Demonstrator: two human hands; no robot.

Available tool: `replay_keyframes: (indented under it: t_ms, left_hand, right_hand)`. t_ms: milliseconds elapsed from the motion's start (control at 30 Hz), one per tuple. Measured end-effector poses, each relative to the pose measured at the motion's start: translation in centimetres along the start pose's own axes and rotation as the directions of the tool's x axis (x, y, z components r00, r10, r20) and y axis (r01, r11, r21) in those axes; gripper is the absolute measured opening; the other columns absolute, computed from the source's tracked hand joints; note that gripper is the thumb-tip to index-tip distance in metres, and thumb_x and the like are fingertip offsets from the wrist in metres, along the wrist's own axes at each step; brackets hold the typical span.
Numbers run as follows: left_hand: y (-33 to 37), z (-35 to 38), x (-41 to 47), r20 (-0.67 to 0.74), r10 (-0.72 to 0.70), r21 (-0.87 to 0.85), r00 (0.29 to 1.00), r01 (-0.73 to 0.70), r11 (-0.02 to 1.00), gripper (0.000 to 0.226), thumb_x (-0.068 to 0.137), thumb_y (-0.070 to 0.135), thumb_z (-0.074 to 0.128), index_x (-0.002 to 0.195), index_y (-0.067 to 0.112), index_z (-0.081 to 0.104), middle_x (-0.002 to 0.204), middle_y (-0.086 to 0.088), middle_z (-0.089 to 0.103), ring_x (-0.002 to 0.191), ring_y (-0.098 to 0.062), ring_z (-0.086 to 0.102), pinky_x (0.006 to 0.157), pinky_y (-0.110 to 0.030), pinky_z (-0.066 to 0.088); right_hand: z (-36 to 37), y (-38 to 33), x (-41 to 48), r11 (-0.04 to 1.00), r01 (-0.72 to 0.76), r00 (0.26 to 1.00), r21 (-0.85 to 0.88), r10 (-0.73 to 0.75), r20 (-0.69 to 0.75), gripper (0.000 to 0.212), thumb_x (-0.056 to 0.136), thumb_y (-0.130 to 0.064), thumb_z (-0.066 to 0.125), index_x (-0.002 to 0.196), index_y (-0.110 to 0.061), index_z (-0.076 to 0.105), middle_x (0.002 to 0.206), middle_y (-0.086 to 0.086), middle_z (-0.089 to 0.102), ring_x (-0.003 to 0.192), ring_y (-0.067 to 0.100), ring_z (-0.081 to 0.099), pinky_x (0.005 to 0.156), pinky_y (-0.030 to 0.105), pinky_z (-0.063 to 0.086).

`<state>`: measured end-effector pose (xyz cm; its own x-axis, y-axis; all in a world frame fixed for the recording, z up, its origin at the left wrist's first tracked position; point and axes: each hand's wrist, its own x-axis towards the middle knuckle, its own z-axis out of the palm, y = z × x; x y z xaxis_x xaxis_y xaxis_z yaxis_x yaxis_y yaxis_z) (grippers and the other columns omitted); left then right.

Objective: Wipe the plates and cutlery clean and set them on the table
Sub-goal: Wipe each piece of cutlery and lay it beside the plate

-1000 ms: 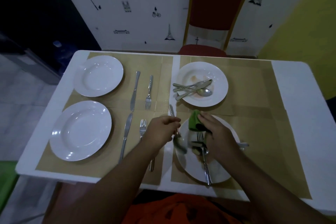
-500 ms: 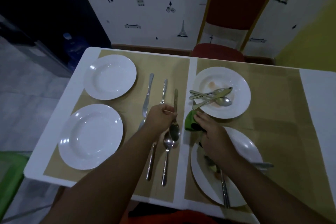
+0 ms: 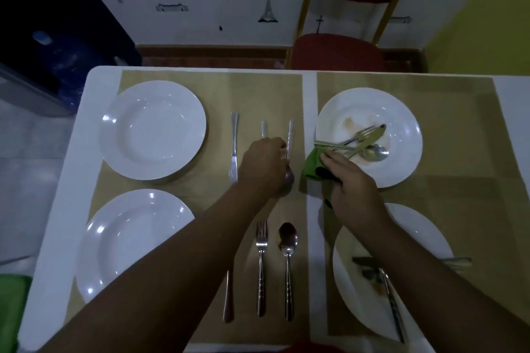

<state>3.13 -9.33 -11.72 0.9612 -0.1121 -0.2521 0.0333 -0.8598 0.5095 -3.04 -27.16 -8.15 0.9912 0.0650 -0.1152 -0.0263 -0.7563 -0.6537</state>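
Observation:
My left hand (image 3: 265, 167) grips a spoon (image 3: 290, 140), handle pointing away, low over the left tan mat beside a far fork (image 3: 263, 129) and knife (image 3: 234, 149). My right hand (image 3: 348, 180) holds a green cloth (image 3: 312, 165) at the near-left rim of the far right plate (image 3: 401, 120), a stained plate carrying a fork, knife and spoon (image 3: 358, 145). Two clean white plates (image 3: 152, 129) (image 3: 129, 241) sit on the left. A near fork (image 3: 261, 264) and spoon (image 3: 288, 264) lie in front. The near right plate (image 3: 358, 295) is soiled and holds cutlery (image 3: 390, 295).
The white table (image 3: 57, 180) carries two tan mats (image 3: 459, 180). A red chair (image 3: 335, 51) stands behind the far edge. A near knife (image 3: 228, 301) lies partly under my left forearm. Something green (image 3: 11, 309) sits off the table's left corner.
My left hand carried the spoon from the near right plate over to the left mat, further from me. My right hand with the cloth moved up to the far right plate.

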Motion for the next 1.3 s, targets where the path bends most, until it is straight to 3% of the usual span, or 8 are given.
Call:
replay_keyframes:
  t_ms: [67,167,267,533,933,1100,1200,1300]
  left_hand:
    - [-1.1,0.3,-1.3,0.050,0.217,0.246,0.975,-0.223,0.943,0.044,0.081,0.032,0.073,0.121,0.019,0.060,0.126,-0.003,0.063,0.120,-0.030,0.055,0.094,-0.042,0.045]
    - [-2.3,1.3,-2.6,0.174,0.295,0.289,0.940,-0.335,0.897,0.066,0.098,0.041,0.052,0.154,0.016,0.028,0.163,-0.004,0.025,0.152,-0.027,0.014,0.117,-0.045,0.019]
    - [-2.1,2.4,-2.8,0.146,0.270,0.305,0.952,-0.303,0.903,0.062,0.103,0.045,0.035,0.157,0.016,0.021,0.166,-0.003,0.016,0.154,-0.024,0.003,0.121,-0.043,0.011]
    - [-1.2,3.1,-3.4,0.096,0.209,0.294,0.973,-0.228,0.928,0.065,0.103,0.048,0.031,0.157,0.017,0.015,0.167,-0.003,0.012,0.154,-0.023,-0.001,0.123,-0.045,0.008]
    - [4.8,3.6,-11.9,0.022,0.131,0.175,0.991,-0.133,0.976,0.067,0.101,0.048,0.041,0.158,0.019,0.019,0.167,0.000,0.014,0.154,-0.018,-0.001,0.121,-0.039,0.002]
    - [9.8,7.3,-17.1,-0.051,0.050,0.135,0.997,-0.042,0.990,0.062,0.100,0.042,0.046,0.155,0.017,0.031,0.163,-0.002,0.027,0.152,-0.022,0.015,0.121,-0.040,0.011]
    - [13.0,9.8,-20.3,-0.111,-0.021,0.091,0.994,0.031,0.995,0.053,0.096,0.038,0.052,0.144,0.016,0.049,0.148,-0.003,0.051,0.139,-0.026,0.040,0.113,-0.043,0.029]
    - [15.8,12.6,-23.0,-0.200,-0.081,0.020,0.976,0.086,0.996,0.028,0.089,0.032,0.059,0.114,0.021,0.067,0.110,-0.002,0.067,0.104,-0.026,0.057,0.085,-0.039,0.044]
  right_hand:
    - [-0.1,-0.2,-0.1,1.000,-0.006,1.000,-0.015,0.006,-0.005,0.064,0.075,0.019,0.044,0.134,-0.006,0.048,0.145,0.009,0.042,0.137,0.022,0.035,0.116,0.035,0.026]
    - [0.1,-0.4,-0.1,1.000,-0.011,1.000,-0.028,0.011,0.005,0.063,0.077,0.018,0.044,0.135,-0.007,0.047,0.146,0.008,0.041,0.138,0.021,0.033,0.116,0.036,0.025]
    - [0.1,-0.5,-0.2,0.999,-0.007,1.000,-0.044,0.007,0.019,0.063,0.077,0.018,0.044,0.136,-0.006,0.046,0.147,0.009,0.039,0.139,0.022,0.031,0.117,0.037,0.024]
    - [-0.3,-0.1,-0.8,0.998,0.003,1.000,-0.062,-0.002,0.017,0.062,0.079,0.016,0.042,0.136,-0.007,0.046,0.147,0.009,0.039,0.139,0.023,0.031,0.117,0.036,0.022]
    - [-4.3,3.3,-5.9,0.995,0.100,0.992,-0.011,-0.099,0.072,0.064,0.079,0.017,0.043,0.138,-0.008,0.044,0.148,0.004,0.037,0.140,0.018,0.026,0.115,0.027,0.018]
    - [-6.9,7.0,-8.8,0.982,0.190,0.971,0.016,-0.191,0.146,0.062,0.080,0.017,0.041,0.137,-0.007,0.045,0.150,0.006,0.034,0.141,0.017,0.025,0.117,0.029,0.019]
    - [-8.9,9.6,-10.7,0.974,0.226,0.957,0.018,-0.226,0.180,0.061,0.078,0.015,0.043,0.135,-0.006,0.047,0.148,0.008,0.038,0.139,0.019,0.031,0.116,0.030,0.023]
    - [-10.8,12.2,-12.2,0.971,0.240,0.952,0.022,-0.240,0.192,0.062,0.075,0.018,0.043,0.133,-0.004,0.050,0.144,0.009,0.043,0.134,0.020,0.038,0.114,0.029,0.026]
